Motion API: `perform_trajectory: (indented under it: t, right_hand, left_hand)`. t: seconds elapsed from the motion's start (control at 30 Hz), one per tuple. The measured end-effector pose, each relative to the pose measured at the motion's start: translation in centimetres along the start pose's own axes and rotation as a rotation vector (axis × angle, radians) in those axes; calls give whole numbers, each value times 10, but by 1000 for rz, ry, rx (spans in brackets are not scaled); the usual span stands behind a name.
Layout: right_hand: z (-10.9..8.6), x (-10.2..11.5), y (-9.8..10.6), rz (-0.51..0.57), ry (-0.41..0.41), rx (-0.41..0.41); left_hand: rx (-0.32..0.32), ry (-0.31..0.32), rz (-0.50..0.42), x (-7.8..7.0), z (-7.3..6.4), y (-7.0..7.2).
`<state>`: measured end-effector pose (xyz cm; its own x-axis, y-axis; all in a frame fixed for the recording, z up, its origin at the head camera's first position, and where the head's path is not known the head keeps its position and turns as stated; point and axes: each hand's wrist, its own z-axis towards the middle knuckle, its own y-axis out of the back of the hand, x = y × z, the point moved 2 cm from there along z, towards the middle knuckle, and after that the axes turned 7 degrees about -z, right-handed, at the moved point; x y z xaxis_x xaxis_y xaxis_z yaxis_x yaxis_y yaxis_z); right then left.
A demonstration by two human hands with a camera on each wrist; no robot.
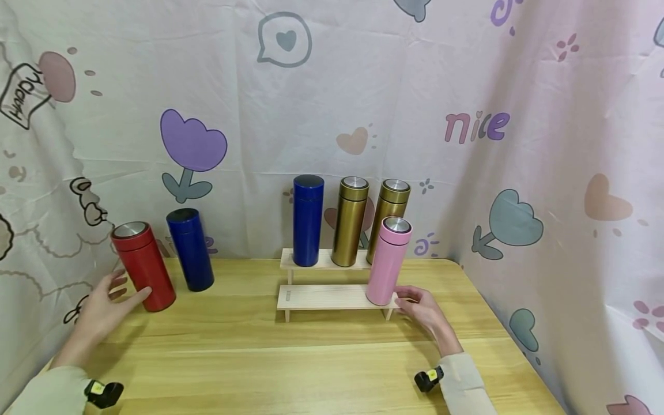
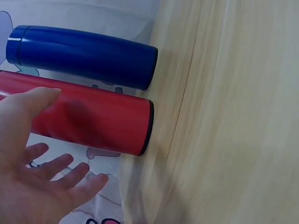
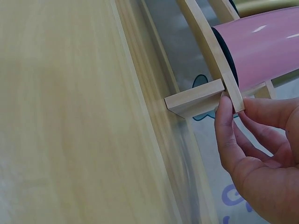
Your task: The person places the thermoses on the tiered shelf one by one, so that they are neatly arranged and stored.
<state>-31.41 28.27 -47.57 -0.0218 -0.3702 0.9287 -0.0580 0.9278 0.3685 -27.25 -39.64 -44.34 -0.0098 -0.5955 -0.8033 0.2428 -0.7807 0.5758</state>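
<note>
My left hand (image 1: 102, 308) reaches beside a red thermos (image 1: 144, 268) at the table's left, fingers spread. In the left wrist view the thumb (image 2: 44, 99) overlaps the red wall while the other fingers stand apart from it. A two-tier wooden display stand (image 1: 325, 297) stands at the middle back. My right hand (image 1: 424, 311) pinches the right end of its lower board (image 3: 210, 51) between thumb and fingers, close to the leg. On that board stands a pink thermos (image 1: 388, 262), upright. The upper tier carries a blue thermos (image 1: 308, 222) and two gold ones (image 1: 350, 225).
Another blue thermos (image 1: 191, 251) stands behind and right of the red one. A printed curtain (image 1: 332, 104) hangs behind and along both sides of the wooden table (image 1: 249, 369). Each wrist wears a small black camera.
</note>
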Motion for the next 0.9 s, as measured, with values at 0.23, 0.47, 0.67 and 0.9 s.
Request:
perform_trajectory:
  t: [0.23,0.47,0.67,0.9]
  right_hand:
    - [0,-1,0,5,0,4]
    - [0,0,1,6,6,2]
    - [-1,1,1,6,-5,0]
    - [-1,1,1,0,-1,-2]
  left_hand:
    - [9,-3,-26,9,14,-5]
    - [24,26,-74,12,21,-11]
    - [90,103,-93,15,24,-15]
    - [85,174,-90,18,26,-18]
